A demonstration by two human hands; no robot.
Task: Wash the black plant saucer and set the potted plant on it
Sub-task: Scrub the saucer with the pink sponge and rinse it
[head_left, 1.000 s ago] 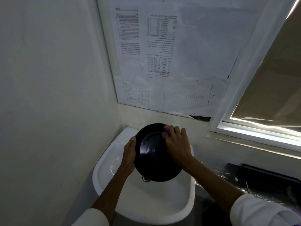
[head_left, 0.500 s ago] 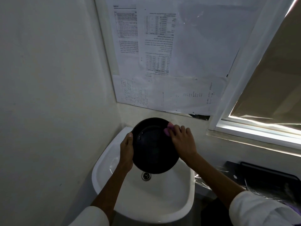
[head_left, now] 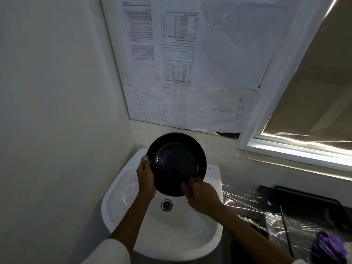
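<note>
The black plant saucer (head_left: 177,163) is held tilted up above the white sink (head_left: 131,191), its hollow face turned toward the camera, with a wet sheen on the inner ring. The left hand (head_left: 145,180) is clamped on the saucer's left edge, thumb on the rim and palm behind it. The right hand (head_left: 200,195) is at the lower right rim, fingers curled together around a small pink thing (head_left: 184,187) pressed against the saucer's face; what that thing is cannot be told. Both forearms rise from white sleeves at the bottom of the view. Directly below the saucer sits the metal drain (head_left: 167,205) in the middle of the basin. Behind the sink, printed sheets (head_left: 177,60) cover the wall, their text reading mirrored. To the right a window frame (head_left: 282,73) slants up beside a tan blind (head_left: 320,88), with bright light along the sill. On the counter at the right lie dark objects under crinkled clear plastic film (head_left: 245,204), and a purple object (head_left: 329,246) shows in the lower right corner. The potted plant is not seen.
</note>
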